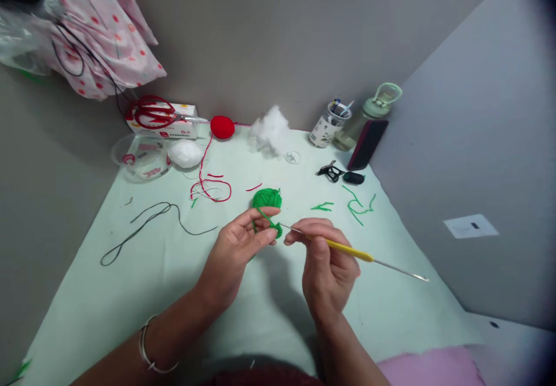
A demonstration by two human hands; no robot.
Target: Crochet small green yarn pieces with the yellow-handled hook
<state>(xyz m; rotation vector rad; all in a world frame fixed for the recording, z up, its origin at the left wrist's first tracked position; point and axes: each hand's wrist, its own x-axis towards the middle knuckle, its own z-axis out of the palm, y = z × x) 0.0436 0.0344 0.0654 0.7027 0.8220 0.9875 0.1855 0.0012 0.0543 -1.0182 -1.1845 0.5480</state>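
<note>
Between the thumb and fingers of my left hand [237,247] is a small green crochet piece [278,231], with a strand of green yarn running over the fingers. My right hand [328,264] is closed round the yellow handle of a double-ended crochet hook [350,250]. One metal tip points left and meets the green piece or lies close by it; whether a loop is on it I cannot make out. The other tip sticks out to the right. Just behind my left fingers lies a ball of green yarn [266,198], its lower part hidden.
At the back stand a red yarn ball [222,127], white stuffing [270,131], a pen jar [329,125], a bottle [369,111] and a phone [368,144]. Red scissors [154,112] rest on a box [186,128]. Green yarn scraps [358,205] and a dark cord [150,230] lie about.
</note>
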